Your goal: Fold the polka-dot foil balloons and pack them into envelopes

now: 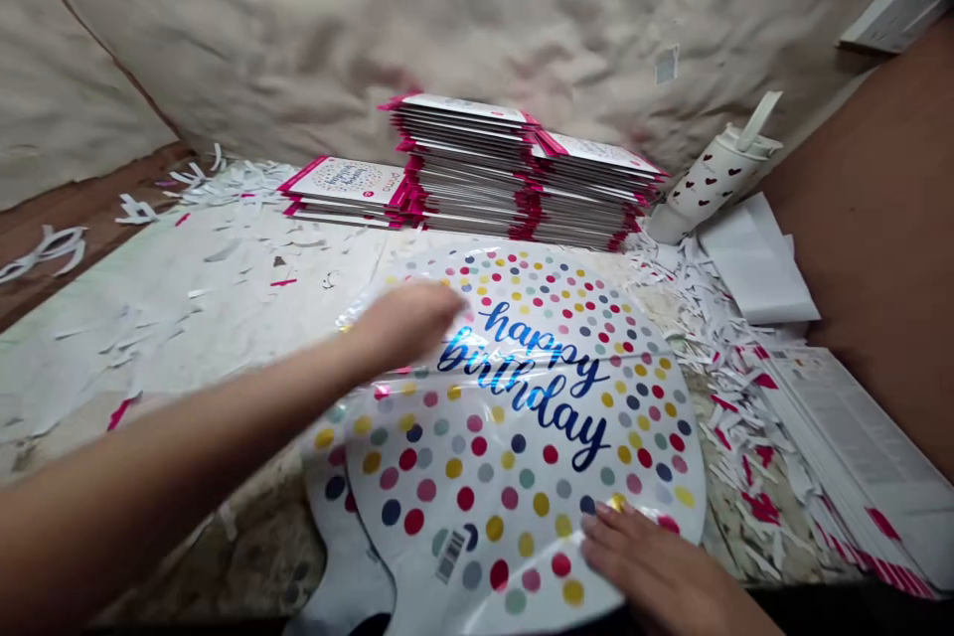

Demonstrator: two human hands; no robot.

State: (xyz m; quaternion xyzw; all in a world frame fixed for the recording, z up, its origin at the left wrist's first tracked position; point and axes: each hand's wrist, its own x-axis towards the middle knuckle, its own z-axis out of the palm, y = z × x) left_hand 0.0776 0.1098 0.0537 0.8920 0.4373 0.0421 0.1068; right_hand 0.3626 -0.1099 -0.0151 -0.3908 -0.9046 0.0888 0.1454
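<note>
A flat, round foil balloon (514, 487) with coloured dots, a barcode sticker and blue "happy birthday" lettering lies in front of me. The edge and neck of another dotted balloon (334, 527) show beneath it at the lower left. My left hand (413, 320) is over the upper left part of the top balloon, left of the lettering; motion smears its fingers, so whether it grips anything is unclear. With fingers stretched out, my right hand (648, 556) lies flat on the balloon's lower right edge.
Stacks of pink-edged printed card packs (469, 169) stand by the paper-covered wall. To their right leans a white tumbler with hearts (708, 181) near folded white paper (760, 258). Paper shreds (726, 417) and a pile of long printed cards (857, 447) line the right side.
</note>
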